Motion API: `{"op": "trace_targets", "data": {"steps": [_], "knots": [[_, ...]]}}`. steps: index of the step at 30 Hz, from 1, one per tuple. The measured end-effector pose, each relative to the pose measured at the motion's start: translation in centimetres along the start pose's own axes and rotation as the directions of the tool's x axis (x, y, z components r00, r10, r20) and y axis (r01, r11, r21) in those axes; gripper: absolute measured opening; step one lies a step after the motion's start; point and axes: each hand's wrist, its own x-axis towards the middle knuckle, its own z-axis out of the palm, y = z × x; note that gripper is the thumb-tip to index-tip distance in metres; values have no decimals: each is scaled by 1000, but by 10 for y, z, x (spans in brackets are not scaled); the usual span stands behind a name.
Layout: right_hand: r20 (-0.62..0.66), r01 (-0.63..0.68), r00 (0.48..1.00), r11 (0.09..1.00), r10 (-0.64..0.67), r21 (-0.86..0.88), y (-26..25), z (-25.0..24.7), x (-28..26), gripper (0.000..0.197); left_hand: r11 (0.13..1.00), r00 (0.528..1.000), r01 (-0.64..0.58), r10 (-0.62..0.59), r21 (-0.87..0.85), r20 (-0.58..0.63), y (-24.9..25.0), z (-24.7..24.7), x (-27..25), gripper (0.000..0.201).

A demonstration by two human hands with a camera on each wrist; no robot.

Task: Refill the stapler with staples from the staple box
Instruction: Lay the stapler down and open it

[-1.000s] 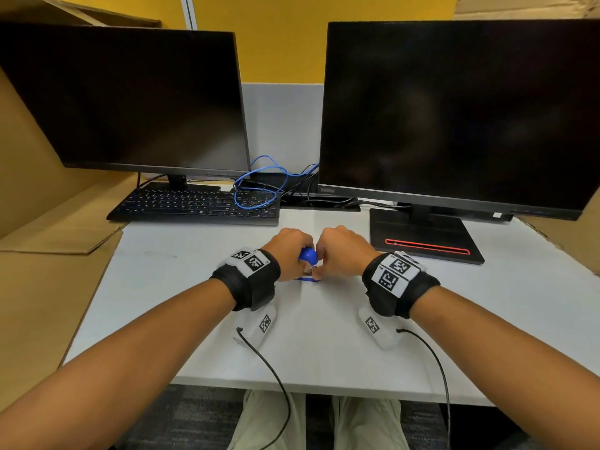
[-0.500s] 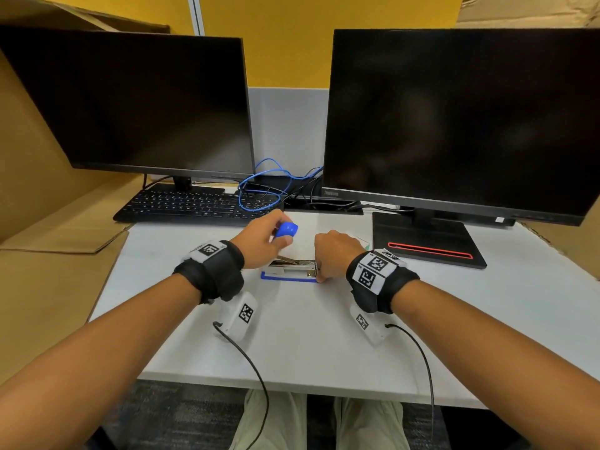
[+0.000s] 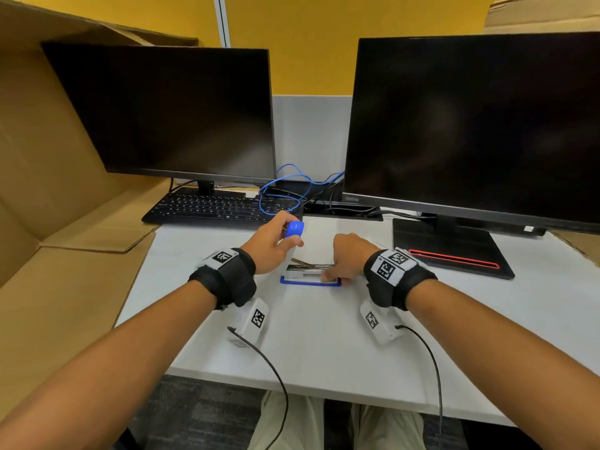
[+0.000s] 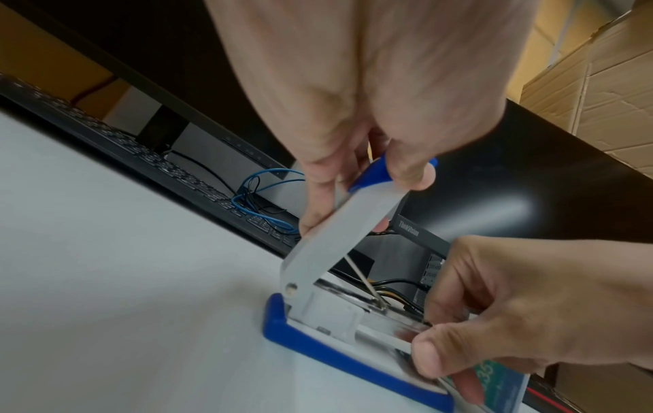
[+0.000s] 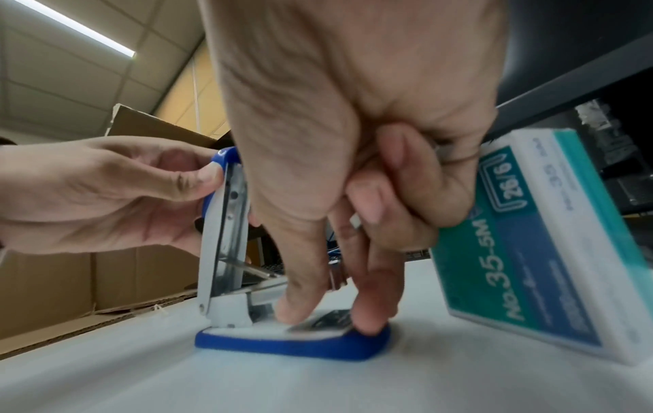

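Table [image 3: 308, 336] centre: blue-and-white plastic stapler [image 3: 305, 271] flipped open, top arm pinched up by left hand [image 3: 269, 248]; base pinned under right hand [image 3: 349, 254] fingertips, teal staple box [image 5: 537, 251] clutched in its curled fingers.

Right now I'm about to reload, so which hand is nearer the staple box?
Right. The right hand pins the stapler base just beside the staple box; the left hand holds the stapler's raised arm, farther away.
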Motion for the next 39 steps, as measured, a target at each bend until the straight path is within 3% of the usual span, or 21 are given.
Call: {"op": "trace_targets", "data": {"steps": [3, 6, 10, 24, 26, 28, 32, 34, 37, 39], "knots": [[-66, -18, 998, 999, 21, 44, 0, 8, 2, 54, 1000, 1000, 4, -4, -1, 8, 0, 0, 1, 22], [-138, 62, 989, 996, -54, 57, -1, 14, 2, 48, 1000, 1000, -9, 9, 27, 24, 1, 1, 2, 23], [-118, 121, 987, 989, -111, 80, -2, 11, 1, 37, 999, 1000, -22, 21, 41, 16, 0, 3, 4, 22], [-76, 201, 977, 980, -199, 14, 1, 7, 3, 30, 981, 997, 9, -24, -195, -72, -16, -12, -12, 22], [-58, 206, 977, 978, -205, 19, 2, 5, 4, 30, 998, 995, -15, 8, -68, -103, -20, -20, -12, 27], [-47, 215, 976, 977, -214, 19, 2, 4, 5, 30, 980, 990, 4, 23, 199, -137, -20, -27, -12, 31], [-44, 216, 976, 976, -215, 13, 1, 1, 4, 31, 876, 987, 156, -122, 456, -103, -1, -38, -10, 29], [-41, 214, 976, 977, -213, 4, 0, 1, 4, 31, 775, 985, 170, -159, 608, -72, 16, -41, -8, 29], [-40, 211, 977, 977, -211, -3, 1, 1, 5, 31, 438, 981, 105, -196, 893, -20, 43, -34, -7, 28], [-35, 213, 976, 977, -213, -6, 1, 1, 4, 32, 292, 979, 45, -203, 955, 16, 48, -22, -8, 27]]}}
